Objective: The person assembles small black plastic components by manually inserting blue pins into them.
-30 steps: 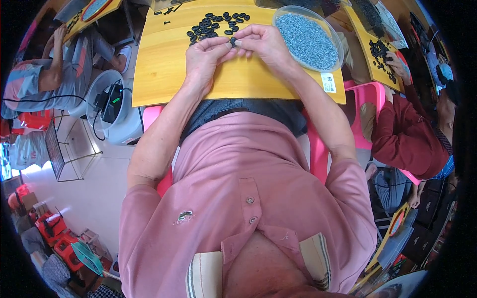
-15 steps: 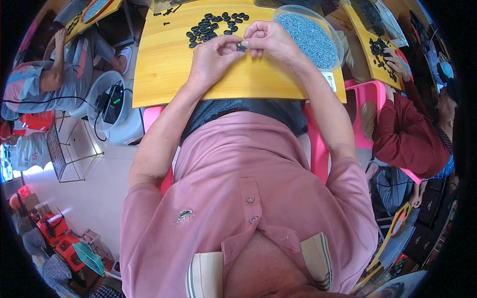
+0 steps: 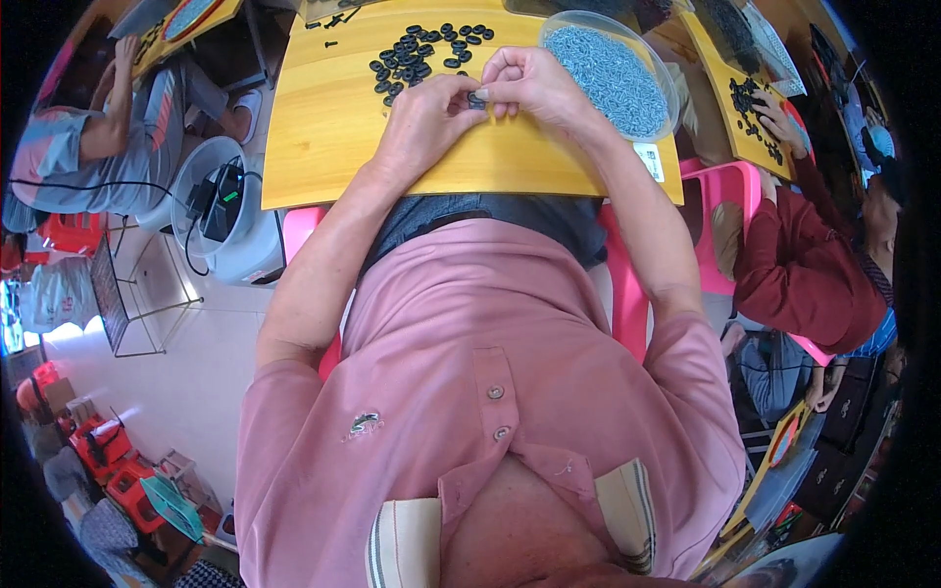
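Above the yellow wooden table, my two hands meet fingertip to fingertip. Between the thumb and fingers of my left hand [image 3: 423, 120] is a small black oval part [image 3: 477, 101], mostly covered. My right hand [image 3: 532, 86] has thumb and forefinger pinched at the top of that part; whether a tiny piece sits in the pinch is hidden. A loose cluster of similar black oval parts [image 3: 405, 61] lies just beyond my left hand. To the right, a round clear tub [image 3: 674, 98] holds a heap of small silvery-blue screws [image 3: 603, 78].
A few dark screws [image 3: 331, 43] lie at the table's far left. A clear bin [image 3: 222, 155] with a black power adapter stands left of the table [image 3: 323, 147]. Two other people work at neighbouring tables on the left and right. A pink chair [image 3: 725, 196] stands at right.
Both hands have shifted very slightly nearer and right, still joined at the black part. The part now shows less between the fingertips. The tub and the cluster stay put.
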`<action>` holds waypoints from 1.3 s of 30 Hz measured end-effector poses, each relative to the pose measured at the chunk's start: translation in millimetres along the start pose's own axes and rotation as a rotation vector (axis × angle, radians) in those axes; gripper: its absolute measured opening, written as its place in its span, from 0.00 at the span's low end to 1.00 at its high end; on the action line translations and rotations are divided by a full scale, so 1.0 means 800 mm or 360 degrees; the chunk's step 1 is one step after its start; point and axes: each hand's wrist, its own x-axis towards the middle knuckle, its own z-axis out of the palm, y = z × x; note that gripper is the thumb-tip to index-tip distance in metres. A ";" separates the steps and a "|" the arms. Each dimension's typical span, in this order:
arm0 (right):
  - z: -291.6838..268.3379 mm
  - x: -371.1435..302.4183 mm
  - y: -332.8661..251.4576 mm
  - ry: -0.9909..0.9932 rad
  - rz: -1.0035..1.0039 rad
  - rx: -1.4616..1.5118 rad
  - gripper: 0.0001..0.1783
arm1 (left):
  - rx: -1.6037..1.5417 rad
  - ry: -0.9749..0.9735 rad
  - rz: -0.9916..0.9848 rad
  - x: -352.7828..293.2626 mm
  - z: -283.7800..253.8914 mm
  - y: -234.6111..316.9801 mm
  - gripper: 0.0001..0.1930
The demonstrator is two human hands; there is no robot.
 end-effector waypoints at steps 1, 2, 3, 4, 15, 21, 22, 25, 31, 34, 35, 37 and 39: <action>0.000 0.000 0.000 -0.0004 0.0000 -0.0002 0.04 | 0.0028 0.0002 0.0028 0.000 0.000 0.000 0.16; 0.001 0.000 0.000 -0.0006 0.0004 -0.0001 0.04 | 0.0056 0.0004 0.0056 -0.001 0.000 0.000 0.16; 0.001 0.001 -0.001 -0.0009 0.0008 0.0001 0.04 | 0.0056 0.0007 0.0054 -0.001 0.000 0.001 0.16; 0.001 0.001 -0.001 -0.0010 0.0009 -0.0001 0.04 | 0.0062 0.0002 0.0032 -0.001 0.000 0.001 0.15; 0.000 0.003 0.005 -0.0091 0.0056 -0.0001 0.05 | 0.0308 -0.0055 0.0195 -0.005 -0.002 -0.001 0.13; 0.000 -0.001 0.005 -0.0112 0.0024 0.0003 0.05 | 0.0152 -0.0017 0.0138 -0.005 0.002 -0.001 0.12; -0.002 -0.001 0.004 -0.0112 0.0021 0.0003 0.05 | 0.0145 0.0046 0.0106 -0.006 0.003 -0.002 0.12; -0.009 0.001 0.003 -0.0183 0.0042 0.0082 0.05 | 0.0160 0.0114 0.0102 -0.006 0.003 -0.004 0.13; -0.012 0.005 0.005 -0.0205 0.0004 0.0129 0.05 | 0.0199 0.0108 0.0139 -0.002 0.000 -0.002 0.12; -0.007 0.006 0.005 -0.0211 -0.0028 0.0079 0.04 | 0.0212 0.0101 0.0136 -0.002 0.000 -0.002 0.11; -0.003 0.007 0.005 -0.0164 -0.0035 0.0071 0.04 | 0.0213 0.0100 0.0138 0.000 -0.001 -0.003 0.11; 0.001 0.006 0.006 -0.0110 -0.0091 0.0037 0.04 | 0.0265 0.0127 0.0201 -0.001 0.000 -0.004 0.12; -0.001 0.004 0.012 -0.0101 0.0016 0.0183 0.04 | 0.0260 0.0136 0.0214 -0.001 0.001 -0.001 0.12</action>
